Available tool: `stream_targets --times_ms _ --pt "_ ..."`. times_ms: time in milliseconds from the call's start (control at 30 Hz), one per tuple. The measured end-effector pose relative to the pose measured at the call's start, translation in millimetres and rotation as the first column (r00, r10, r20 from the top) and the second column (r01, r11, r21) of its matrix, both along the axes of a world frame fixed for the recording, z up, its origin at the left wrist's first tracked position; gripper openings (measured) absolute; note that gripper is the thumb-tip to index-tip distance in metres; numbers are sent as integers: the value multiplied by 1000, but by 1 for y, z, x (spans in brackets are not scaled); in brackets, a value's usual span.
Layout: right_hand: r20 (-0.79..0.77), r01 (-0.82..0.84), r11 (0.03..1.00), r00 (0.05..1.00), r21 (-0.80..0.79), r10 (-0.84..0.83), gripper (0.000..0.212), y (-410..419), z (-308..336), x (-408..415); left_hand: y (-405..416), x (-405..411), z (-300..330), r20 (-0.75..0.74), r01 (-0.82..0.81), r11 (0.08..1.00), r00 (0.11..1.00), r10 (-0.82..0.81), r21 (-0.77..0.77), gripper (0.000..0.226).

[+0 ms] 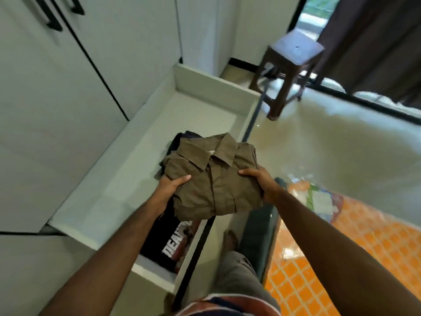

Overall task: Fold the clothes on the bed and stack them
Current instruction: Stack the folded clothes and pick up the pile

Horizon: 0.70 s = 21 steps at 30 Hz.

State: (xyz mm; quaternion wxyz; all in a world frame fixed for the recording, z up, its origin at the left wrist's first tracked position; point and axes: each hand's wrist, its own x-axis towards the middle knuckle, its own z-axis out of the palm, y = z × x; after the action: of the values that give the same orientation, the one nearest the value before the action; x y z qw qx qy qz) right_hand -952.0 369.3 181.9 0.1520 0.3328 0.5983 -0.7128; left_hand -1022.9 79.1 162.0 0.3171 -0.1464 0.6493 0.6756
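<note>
A folded olive-brown collared shirt (pixel 214 179) is held over an open white drawer (pixel 127 160). My left hand (pixel 169 184) grips its left edge, thumb on top. My right hand (pixel 262 181) grips its right edge the same way. Under the shirt lies a folded black T-shirt with white lettering (pixel 169 238) at the near end of the drawer. More dark folded clothes (pixel 177 140) show behind the shirt's collar.
White wardrobe doors (pixel 57 99) stand at the left. A dark wooden stool (pixel 289 65) sits on the glossy floor at the back. The bed with an orange checked sheet (pixel 364 252) is at the right. A plastic-wrapped bundle (pixel 319 199) lies on its corner.
</note>
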Motion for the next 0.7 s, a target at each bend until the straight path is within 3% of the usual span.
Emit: stream_targets --times_ms 300,433,567,633,700 --pt "14 -435 894 900 107 436 41 37 18 -210 34 -79 -4 38 -339 940 940 339 20 84" --pt "68 -483 862 875 155 479 34 25 21 -247 30 -99 -14 93 -431 902 899 429 6 92" --pt "72 -494 845 869 208 490 31 24 28 -280 28 -127 -28 102 -412 910 908 406 48 96" --pt "92 -516 821 855 243 510 30 31 32 -299 38 -138 -23 98 -395 916 916 388 70 87" --pt "120 -539 800 841 264 527 35 41 33 -326 50 -153 -20 124 -398 913 914 386 87 63"
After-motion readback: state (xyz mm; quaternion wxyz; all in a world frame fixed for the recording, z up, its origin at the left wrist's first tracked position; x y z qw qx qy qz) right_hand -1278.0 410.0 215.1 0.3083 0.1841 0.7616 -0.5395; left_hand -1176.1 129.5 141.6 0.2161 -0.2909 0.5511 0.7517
